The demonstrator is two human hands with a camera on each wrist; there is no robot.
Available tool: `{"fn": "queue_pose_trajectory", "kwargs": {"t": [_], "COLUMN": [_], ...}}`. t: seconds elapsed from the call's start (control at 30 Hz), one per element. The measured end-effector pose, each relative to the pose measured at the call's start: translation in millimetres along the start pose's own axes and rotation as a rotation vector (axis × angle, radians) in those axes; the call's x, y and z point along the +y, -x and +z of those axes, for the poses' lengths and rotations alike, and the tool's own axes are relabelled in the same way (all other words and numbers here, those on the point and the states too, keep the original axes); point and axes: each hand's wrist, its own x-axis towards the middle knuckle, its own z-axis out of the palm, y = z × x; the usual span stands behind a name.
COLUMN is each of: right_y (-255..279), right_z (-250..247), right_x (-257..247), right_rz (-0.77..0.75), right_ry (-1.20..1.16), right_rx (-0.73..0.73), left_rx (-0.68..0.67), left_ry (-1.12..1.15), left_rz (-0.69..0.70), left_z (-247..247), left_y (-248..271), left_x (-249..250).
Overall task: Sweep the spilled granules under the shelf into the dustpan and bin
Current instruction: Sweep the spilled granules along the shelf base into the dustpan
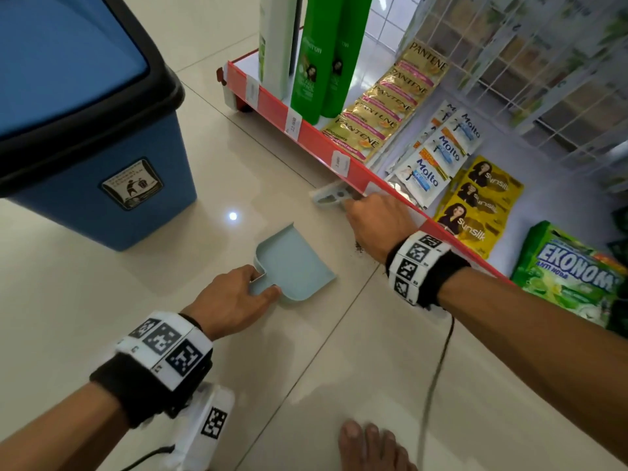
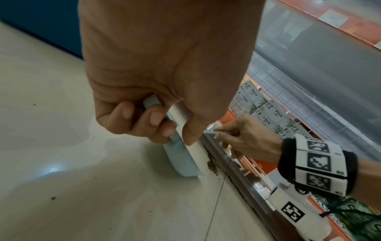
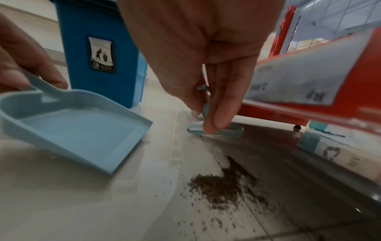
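Nearest the camera, a bare foot (image 1: 372, 447) stood on the pale glossy tiled floor (image 1: 136, 300). Just beyond, the left hand (image 1: 234, 300) had its fingers curled round the short handle of the small pale-blue plastic dustpan (image 1: 295, 263), thumb on top, and the pan was tilted, open lip down toward the shelf, handle end raised. To its right lay the dark brown granules (image 3: 222, 185), a loose heap on the tile just beside the pan's lip and trailing back into the shadow under the shelf (a few strays dotted the open floor too). Past them, the right hand (image 1: 377, 222) pinched the thin handle of a small pale-blue hand brush (image 3: 214, 132), fingers pointing down, the brush head at the floor right by the red-edged white shelf (image 1: 306, 127). On that shelf lay yellow, white and gold sachets, with tall green shampoo bottles (image 1: 323, 56) further back. Off to the left, well apart from the heap, stood the blue plastic bin with a black lid rim (image 1: 102, 158).
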Motion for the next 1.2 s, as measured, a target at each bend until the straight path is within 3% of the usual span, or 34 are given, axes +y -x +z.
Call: {"fn": "queue_pose_trajectory", "kwargs": {"t": [0.13,0.33,0.63,0.77,0.97,1.03,1.2], "right_y": [12,57,22,27,70,73,48], "right_z": [5,-14,-28,-14,-15,-22,-37], "right_x": [10,39,8,17,68,74,43], "right_rz": [0.117,0.167,-0.071,-0.126,-0.01,-0.032,-0.071], "right_ry": [-0.015,-0.037,-0.091,-0.037,-0.035,-0.019,-0.231], "right_rx": [-0.095,-0.17,0.036,-0.13,-0.286,-0.264,-0.036], "left_rx": [-0.017,-0.027,-0.023,-0.031,-0.026,-0.026,0.02], "left_ry": [0.012,0.019,0.004,-0.004,0.015,0.011,0.05], "left_rz": [0.001,0.018,0.035,0.011,-0.01,-0.001,-0.004], "left_z": [1,0,3,2,-1,-2,-7], "left_y": [-1,-5,-2,4,6,4,-11], "left_x": [-1,-2,6,-3,-11,-9,1]}}
